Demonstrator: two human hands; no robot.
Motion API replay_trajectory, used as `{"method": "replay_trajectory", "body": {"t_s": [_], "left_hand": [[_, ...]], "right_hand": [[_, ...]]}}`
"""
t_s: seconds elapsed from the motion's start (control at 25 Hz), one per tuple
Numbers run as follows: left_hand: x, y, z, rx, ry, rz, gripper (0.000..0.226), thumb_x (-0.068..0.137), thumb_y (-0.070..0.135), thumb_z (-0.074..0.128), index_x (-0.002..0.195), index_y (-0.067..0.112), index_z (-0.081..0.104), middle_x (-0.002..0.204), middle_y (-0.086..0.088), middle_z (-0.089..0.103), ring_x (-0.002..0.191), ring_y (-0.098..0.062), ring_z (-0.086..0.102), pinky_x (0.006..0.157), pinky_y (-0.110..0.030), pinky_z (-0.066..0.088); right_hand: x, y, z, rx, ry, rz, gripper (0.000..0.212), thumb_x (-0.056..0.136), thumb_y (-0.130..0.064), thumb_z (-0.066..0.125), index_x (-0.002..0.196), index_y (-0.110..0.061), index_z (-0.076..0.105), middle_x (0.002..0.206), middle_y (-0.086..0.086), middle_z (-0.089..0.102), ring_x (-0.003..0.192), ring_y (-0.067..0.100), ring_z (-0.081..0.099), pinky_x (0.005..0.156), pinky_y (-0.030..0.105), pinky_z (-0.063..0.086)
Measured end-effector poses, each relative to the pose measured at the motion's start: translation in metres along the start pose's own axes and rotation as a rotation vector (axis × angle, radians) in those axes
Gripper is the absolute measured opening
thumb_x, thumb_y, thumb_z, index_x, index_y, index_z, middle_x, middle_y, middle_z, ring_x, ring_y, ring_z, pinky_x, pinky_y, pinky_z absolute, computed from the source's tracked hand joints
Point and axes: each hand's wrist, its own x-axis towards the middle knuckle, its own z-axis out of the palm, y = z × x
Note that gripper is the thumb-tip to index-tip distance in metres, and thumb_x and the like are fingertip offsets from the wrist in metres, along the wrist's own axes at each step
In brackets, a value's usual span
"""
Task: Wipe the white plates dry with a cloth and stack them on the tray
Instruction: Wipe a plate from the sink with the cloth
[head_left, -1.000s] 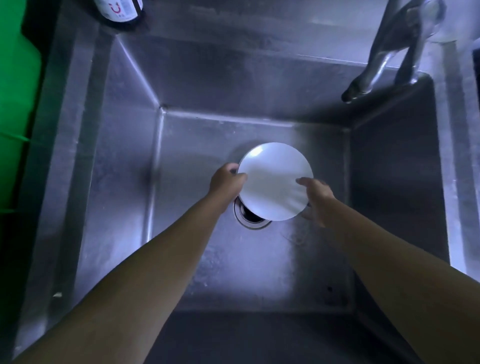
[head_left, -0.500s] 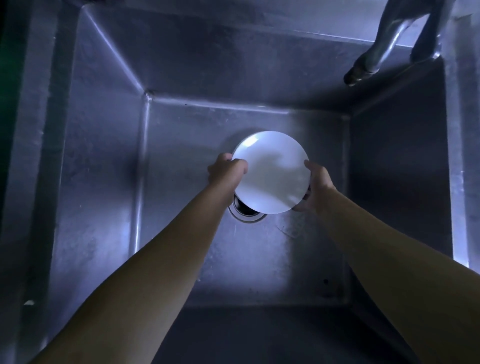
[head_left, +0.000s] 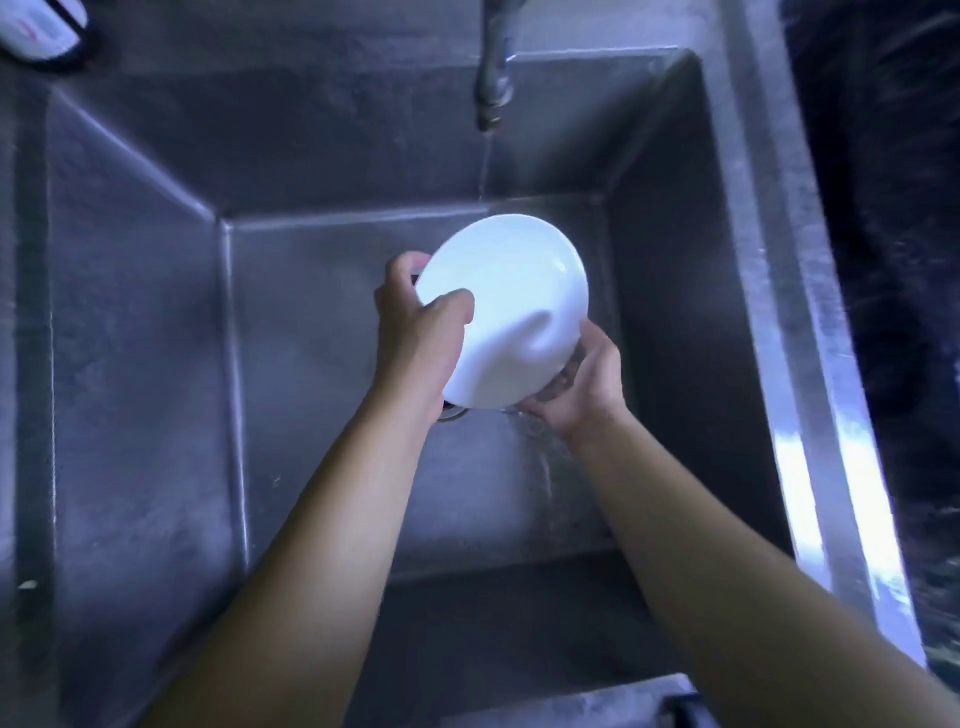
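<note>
A round white plate (head_left: 511, 306) is held tilted inside the steel sink (head_left: 156, 322), just under a thin stream of water from the tap (head_left: 492, 78). My left hand (head_left: 421, 332) grips its left rim, thumb over the face. My right hand (head_left: 582, 384) cups the lower right edge from beneath, and water runs off there onto the sink floor. No cloth or tray is in view.
The drain (head_left: 453, 411) peeks out below the plate. A white bottle (head_left: 39, 26) lies on the ledge at the top left. The sink's shiny right rim (head_left: 810, 415) borders a dark area beyond it.
The plate has been lifted and tilted under the tap, where water now runs. My right hand has slid beneath its lower edge. The view has shifted so the tap sits at centre.
</note>
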Motion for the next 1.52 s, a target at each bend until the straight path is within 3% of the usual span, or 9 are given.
{"method": "replay_trajectory", "body": {"t_s": [0.24,0.56,0.72,0.96,1.04,1.16,1.28,1.4,1.52], "left_hand": [[-0.120,0.036,0.007,0.028,0.080,0.178,0.053,0.066,0.026,0.058,0.115,0.039,0.045,0.093,0.038,0.058,0.081,0.011,0.057,0.063,-0.029,0.040],[-0.227,0.102,0.015,0.069,0.070,0.303,0.078,0.069,0.031,0.058,0.146,0.041,0.049,0.139,0.015,0.056,0.126,-0.013,0.053,0.101,-0.036,0.046],[-0.274,0.151,0.006,0.011,0.060,0.528,0.083,0.071,0.030,0.062,0.150,0.043,0.041,0.148,0.019,0.048,0.135,-0.006,0.044,0.114,-0.038,0.039],[-0.311,0.167,-0.023,-0.278,0.059,0.977,0.074,0.079,0.016,0.078,0.143,0.026,0.043,0.138,0.010,0.062,0.127,-0.007,0.059,0.097,-0.025,0.052],[-0.307,0.149,-0.023,-0.306,0.036,0.956,0.080,0.078,0.025,0.083,0.146,0.030,0.040,0.145,0.007,0.057,0.130,-0.007,0.056,0.097,-0.021,0.051],[-0.297,0.108,-0.015,-0.256,0.090,0.756,0.070,0.072,0.055,0.078,0.134,0.044,0.049,0.142,0.017,0.056,0.128,0.003,0.053,0.094,-0.011,0.046],[-0.287,0.063,-0.009,-0.233,0.120,0.557,0.059,0.072,0.074,0.061,0.124,0.048,0.055,0.131,0.022,0.062,0.119,0.010,0.056,0.104,-0.025,0.045],[-0.286,0.043,-0.014,-0.330,0.120,0.467,0.052,0.079,0.073,0.055,0.122,0.045,0.058,0.119,0.026,0.067,0.112,0.005,0.063,0.100,-0.037,0.050],[-0.297,0.054,-0.023,-0.378,0.128,0.510,0.053,0.084,0.070,0.052,0.129,0.043,0.055,0.115,0.030,0.069,0.110,0.008,0.064,0.084,-0.020,0.054]], "right_hand": [[-0.110,-0.011,-0.052,0.145,-0.059,-0.132,0.029,0.096,-0.039,0.055,0.106,-0.019,0.072,0.111,0.009,0.072,0.096,0.028,0.067,0.094,0.057,0.053],[-0.228,-0.062,-0.078,-0.016,-0.128,-0.158,0.031,0.097,-0.044,0.049,0.112,-0.021,0.064,0.101,0.005,0.069,0.083,0.026,0.065,0.059,0.030,0.048],[-0.292,-0.099,-0.075,-0.036,-0.311,-0.338,0.040,0.094,-0.054,0.051,0.117,-0.026,0.069,0.104,-0.002,0.077,0.090,0.018,0.072,0.069,0.034,0.045],[-0.350,-0.120,-0.073,0.020,-0.553,-0.877,0.038,0.083,-0.061,0.056,0.109,-0.038,0.070,0.112,-0.012,0.074,0.109,0.008,0.068,0.099,0.037,0.044],[-0.347,-0.108,-0.070,-0.002,-0.575,-0.952,0.020,0.084,-0.062,0.054,0.088,-0.051,0.071,0.094,-0.025,0.073,0.098,-0.002,0.068,0.095,0.033,0.045],[-0.313,-0.079,-0.078,-0.105,-0.521,-0.872,0.020,0.091,-0.061,0.056,0.097,-0.047,0.068,0.098,-0.026,0.070,0.109,0.006,0.064,0.086,0.028,0.044],[-0.278,-0.057,-0.095,-0.166,-0.428,-0.753,0.025,0.093,-0.059,0.058,0.100,-0.037,0.066,0.106,-0.012,0.073,0.109,0.012,0.066,0.081,0.029,0.048],[-0.277,-0.054,-0.094,-0.224,-0.411,-0.767,0.028,0.087,-0.065,0.060,0.095,-0.040,0.069,0.093,-0.022,0.074,0.095,0.000,0.067,0.090,0.033,0.051],[-0.293,-0.055,-0.084,-0.249,-0.456,-0.838,0.027,0.082,-0.068,0.059,0.090,-0.044,0.069,0.091,-0.023,0.073,0.083,-0.007,0.068,0.079,0.028,0.049]]}}
